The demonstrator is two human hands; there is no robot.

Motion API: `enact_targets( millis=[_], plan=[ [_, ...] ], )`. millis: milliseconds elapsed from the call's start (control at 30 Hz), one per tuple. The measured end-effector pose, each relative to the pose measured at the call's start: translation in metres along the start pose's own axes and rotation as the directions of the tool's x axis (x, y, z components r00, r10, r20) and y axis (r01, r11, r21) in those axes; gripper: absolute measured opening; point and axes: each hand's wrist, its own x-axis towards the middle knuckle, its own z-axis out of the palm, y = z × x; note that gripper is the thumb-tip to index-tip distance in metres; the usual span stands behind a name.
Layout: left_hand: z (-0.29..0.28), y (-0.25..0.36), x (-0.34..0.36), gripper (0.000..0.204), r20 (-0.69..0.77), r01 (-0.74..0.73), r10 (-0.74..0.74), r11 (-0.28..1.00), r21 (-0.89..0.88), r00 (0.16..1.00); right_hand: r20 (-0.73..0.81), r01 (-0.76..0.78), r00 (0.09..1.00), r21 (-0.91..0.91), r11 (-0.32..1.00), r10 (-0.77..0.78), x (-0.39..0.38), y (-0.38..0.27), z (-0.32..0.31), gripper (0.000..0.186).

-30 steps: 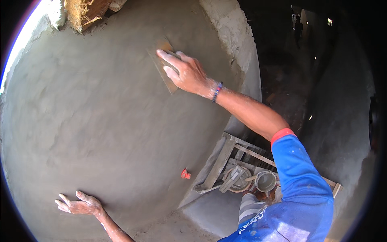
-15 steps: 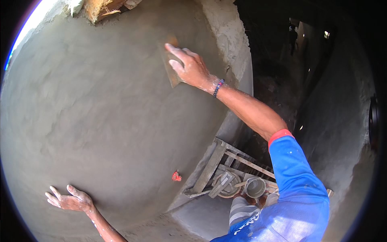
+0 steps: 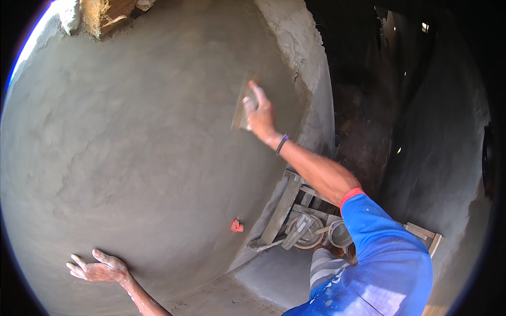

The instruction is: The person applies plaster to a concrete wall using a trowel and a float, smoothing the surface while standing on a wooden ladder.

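A broad wall of wet grey plaster [image 3: 147, 152] with faint smear marks fills the left and middle. Against its upper right part, my right hand [image 3: 262, 118] grips a flat plastering trowel [image 3: 239, 113], blurred by motion; the hand covers its handle, and the index finger stretches along it. Low on the left, my left hand [image 3: 103, 269] is held at the wall with fingers apart and nothing in it. Whether its palm touches the plaster I cannot tell. Pale plaster coats the fingers of both hands.
An orange-red piece [image 3: 236, 225] sticks out of the wall. Below it are a wooden frame [image 3: 279, 210], a round basin [image 3: 314, 239] with a grey board-like tool [image 3: 298, 231] across it, and a bucket [image 3: 340, 235]. A wooden beam end [image 3: 108, 15] juts out at top left.
My right hand and the trowel have come down and to the right over the plaster, the trowel now nearer upright. My left hand stays spread low at the wall; the view has shifted slightly.
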Motion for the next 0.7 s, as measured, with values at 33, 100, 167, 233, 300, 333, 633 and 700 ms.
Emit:
enact_targets(
  millis=[33, 100, 167, 233, 300, 333, 633, 700],
  plan=[
    [0.002, 0.003, 0.002, 0.082, -0.002, -0.005, 0.005, 1.0, -0.012, 1.0, 0.074, 0.251, 0.966, -0.048, 0.967, -0.247, -0.024, -0.019, 0.01, 0.048],
    [0.004, 0.002, 0.001, 0.082, -0.012, -0.044, 0.044, 0.999, -0.019, 0.999, 0.279, 0.687, 0.714, -0.107, 0.718, -0.642, -0.053, -0.072, 0.033, 0.051],
    [0.006, 0.0, -0.002, 0.082, 0.002, -0.042, 0.042, 0.999, -0.012, 0.999, 0.398, 0.79, 0.587, -0.09, 0.607, -0.705, -0.06, -0.124, 0.057, 0.045],
    [0.001, -0.008, -0.001, 0.082, 0.007, -0.014, 0.014, 0.999, 0.041, 1.0, 0.412, 0.78, 0.582, -0.04, 0.624, -0.701, -0.034, -0.143, 0.056, 0.042],
    [0.0, -0.006, 0.0, 0.083, 0.003, -0.026, 0.026, 0.999, 0.034, 1.0, 0.275, 0.703, 0.698, -0.089, 0.705, -0.661, 0.002, -0.128, 0.039, 0.041],
    [0.001, -0.006, 0.001, 0.084, -0.007, -0.02, 0.02, 0.999, 0.042, 1.0, 0.217, 0.6, 0.79, -0.078, 0.796, -0.574, 0.019, -0.104, 0.026, 0.04],
    [0.007, -0.003, 0.002, 0.082, 0.011, -0.082, 0.082, 0.997, 0.007, 0.997, 0.086, 0.146, 0.986, -0.014, 0.989, -0.144, -0.121, 0.039, 0.008, 0.05],
    [0.004, -0.01, -0.002, 0.08, 0.02, -0.081, 0.08, 0.997, 0.009, 0.997, 0.37, 0.484, 0.825, -0.072, 0.872, -0.427, -0.122, -0.032, 0.026, 0.053]
  ],
)
